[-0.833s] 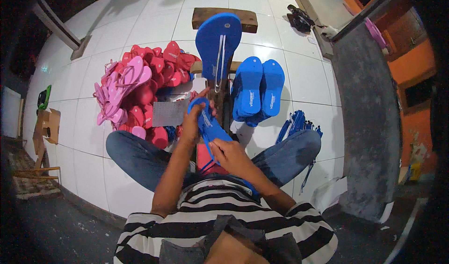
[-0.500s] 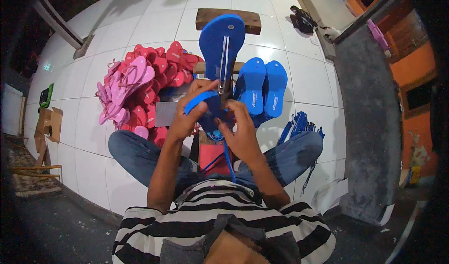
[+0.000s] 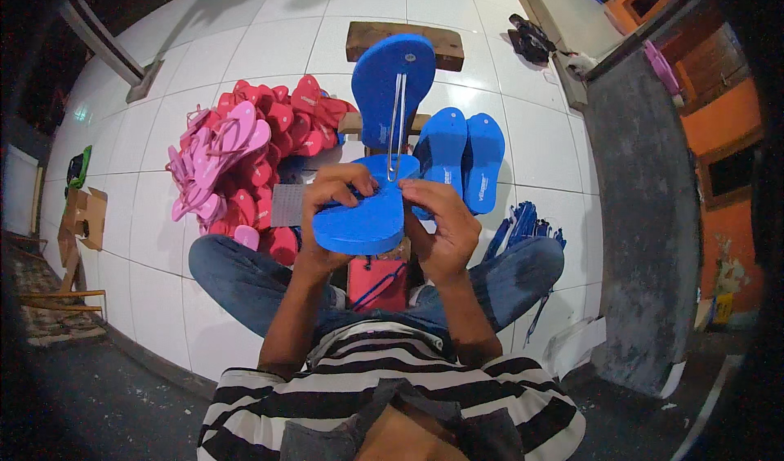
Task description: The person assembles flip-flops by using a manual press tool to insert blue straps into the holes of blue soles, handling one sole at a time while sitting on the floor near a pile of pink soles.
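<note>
A blue flip-flop sole (image 3: 359, 226) lies face up between my hands, its broad end toward me. My left hand (image 3: 333, 195) wraps its left side, fingers curled over the top. My right hand (image 3: 443, 220) pinches at its right edge, close to the tip of a long, thin metal prong (image 3: 395, 130). The prong's lower tip meets the far part of this sole; whether it passes through a hole I cannot tell. Behind the prong another blue sole (image 3: 384, 81) stands propped up. A dark blue strap (image 3: 377, 288) hangs below my hands, partly hidden.
Left lies a heap of red flip-flops (image 3: 306, 97) and pink flip-flops (image 3: 220, 146), with a grey textured pad (image 3: 287, 205) beside it. Two blue soles (image 3: 485, 155) rest at right, near a bundle of blue straps (image 3: 527, 224). A wooden block (image 3: 445, 48) is at the far side.
The sole in my hands has turned from tilted to face up. Its strap no longer hangs in front of my right hand. My left fingers now lie over its top.
</note>
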{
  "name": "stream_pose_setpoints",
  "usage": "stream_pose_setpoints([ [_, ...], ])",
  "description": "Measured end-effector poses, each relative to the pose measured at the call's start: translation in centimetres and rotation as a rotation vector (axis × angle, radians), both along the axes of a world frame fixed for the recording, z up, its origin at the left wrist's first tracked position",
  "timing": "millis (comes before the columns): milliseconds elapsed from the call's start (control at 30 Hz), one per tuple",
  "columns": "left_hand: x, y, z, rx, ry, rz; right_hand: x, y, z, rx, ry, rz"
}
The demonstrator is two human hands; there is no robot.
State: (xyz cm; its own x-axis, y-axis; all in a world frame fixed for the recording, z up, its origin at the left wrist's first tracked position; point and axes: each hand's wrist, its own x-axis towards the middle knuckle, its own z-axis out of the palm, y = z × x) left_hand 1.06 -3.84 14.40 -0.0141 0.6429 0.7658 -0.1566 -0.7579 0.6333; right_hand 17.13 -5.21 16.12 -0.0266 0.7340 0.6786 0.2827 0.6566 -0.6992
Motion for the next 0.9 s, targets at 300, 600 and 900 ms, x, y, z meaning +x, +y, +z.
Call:
stream_pose_setpoints([
  [300, -0.1, 2.0, 1.0, 0.055, 0.004, -0.068, -0.2, 0.7, 0.5, -0.003, 0.087, -0.015],
  [600, 1.7, -0.6, 7.7, -0.767, -0.025, 0.051, -0.9, -0.2, 1.2, -0.254, 0.181, -0.123],
  [900, 1.4, 11.0, 5.4, -0.33, 0.198, 0.367, -2.5, 10.1, 2.1, -0.326, 0.239, -0.206],
])
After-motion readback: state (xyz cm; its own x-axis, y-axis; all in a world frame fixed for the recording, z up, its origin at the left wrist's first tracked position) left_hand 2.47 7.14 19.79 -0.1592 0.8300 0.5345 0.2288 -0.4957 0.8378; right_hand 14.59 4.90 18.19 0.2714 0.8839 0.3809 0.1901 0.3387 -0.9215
